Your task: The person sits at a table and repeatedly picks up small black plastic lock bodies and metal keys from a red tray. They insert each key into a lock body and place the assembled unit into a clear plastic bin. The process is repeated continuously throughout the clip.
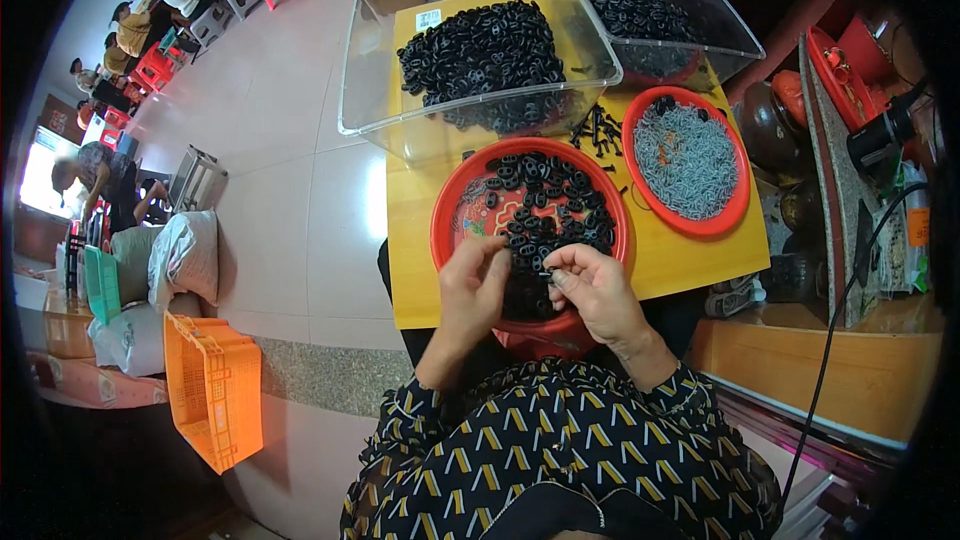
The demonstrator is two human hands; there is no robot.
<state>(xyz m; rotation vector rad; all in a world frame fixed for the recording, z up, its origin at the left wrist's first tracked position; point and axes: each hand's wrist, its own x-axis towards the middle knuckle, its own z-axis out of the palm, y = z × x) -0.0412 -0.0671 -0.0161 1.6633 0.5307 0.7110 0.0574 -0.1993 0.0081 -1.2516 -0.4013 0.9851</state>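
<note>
Here, both hands meet over the near edge of a red bowl point(447, 230) that stands on a yellow tabletop point(420, 280). The bowl holds a heap of small black rings point(545, 205) — the heap lies just beyond the fingertips, a little to the right of the middle, so the right hand point(598, 292) is the nearer one to it. The rings are too small to tell any long axis.

The right hand's fingers are pinched together on one small black part point(548, 273), held between thumb and forefinger at the bowl's near side. The left hand point(476, 285) is curled, its fingers bent inward toward the right hand's fingertips; whether it grips something I cannot tell, the fingers hide it. The two hands are very near to each other, almost touching.

Farther away stand two clear plastic boxes point(370, 90) full of the same black rings, and to the right a second red bowl point(738, 210) with small grey pieces — between them some loose black pins point(598, 130) lie on the tabletop.
</note>
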